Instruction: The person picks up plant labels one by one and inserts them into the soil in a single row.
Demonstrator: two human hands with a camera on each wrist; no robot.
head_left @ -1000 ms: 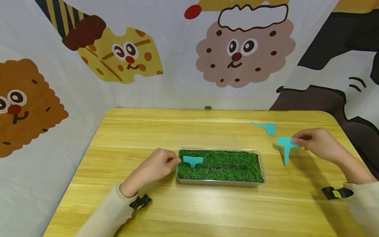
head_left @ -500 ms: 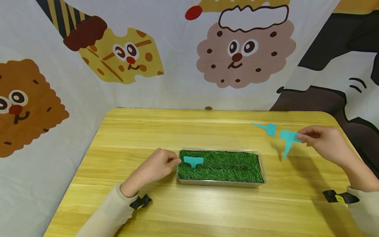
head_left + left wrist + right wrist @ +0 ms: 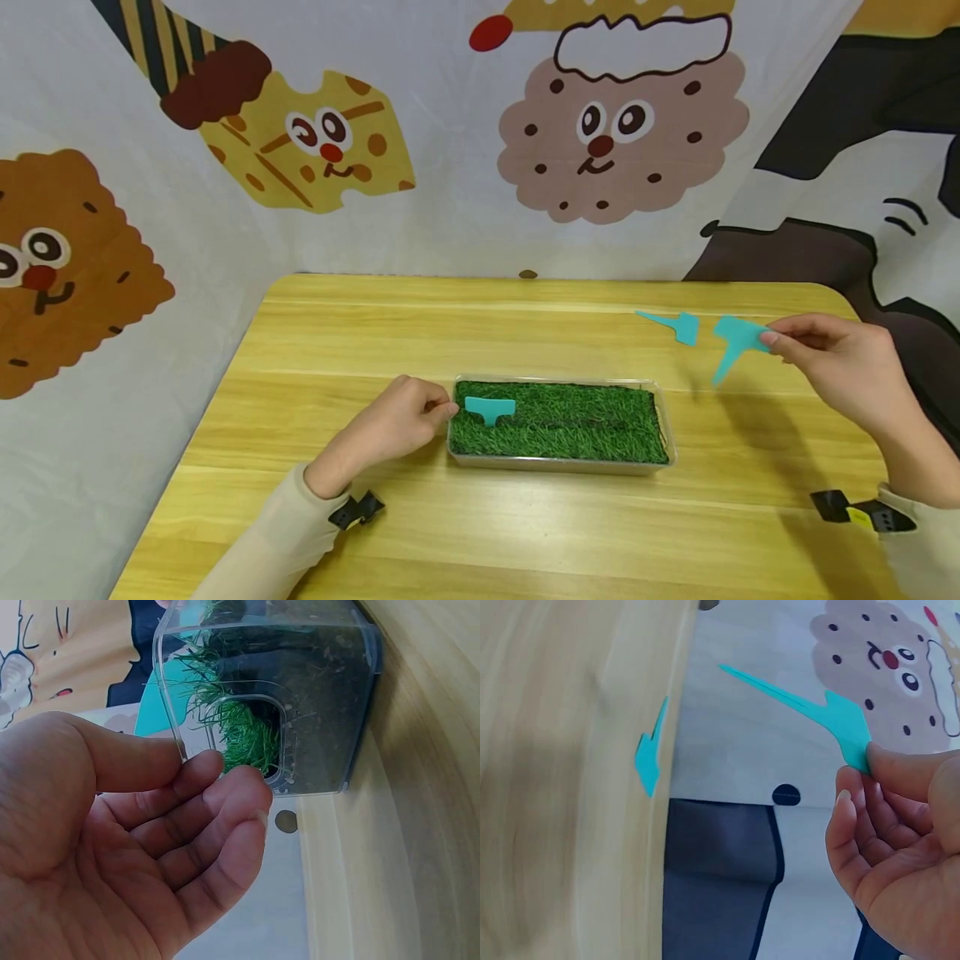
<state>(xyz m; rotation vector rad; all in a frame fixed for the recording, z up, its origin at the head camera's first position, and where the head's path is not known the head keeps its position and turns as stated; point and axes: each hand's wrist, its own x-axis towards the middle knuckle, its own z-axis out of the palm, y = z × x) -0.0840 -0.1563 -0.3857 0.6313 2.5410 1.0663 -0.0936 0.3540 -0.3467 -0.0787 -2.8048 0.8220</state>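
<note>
My right hand [image 3: 847, 362] pinches a turquoise T-shaped plant label [image 3: 738, 337] by one end of its head, holding it above the table with its spike slanting down to the left. My left hand [image 3: 397, 421] pinches the near-left rim of a clear plastic box [image 3: 315, 712]; thumb and fingertips meet right at that edge in the left wrist view. Inside the box are dark soil and a bed of green grass [image 3: 577, 425]. One plant label [image 3: 490, 407] stands upright in the grass at the left end, its spike sunk from sight. Another plant label [image 3: 649, 757] lies flat on the table.
The wooden table [image 3: 360, 333] has its back edge against a cloth backdrop [image 3: 450, 167] printed with cartoon biscuits and cheese. Both wrists wear dark straps, the left strap [image 3: 356, 511] close to the tabletop.
My right hand has lifted the plant label and drawn it back and to the right, tilting its spike further left. The left hand and the box stay put.
</note>
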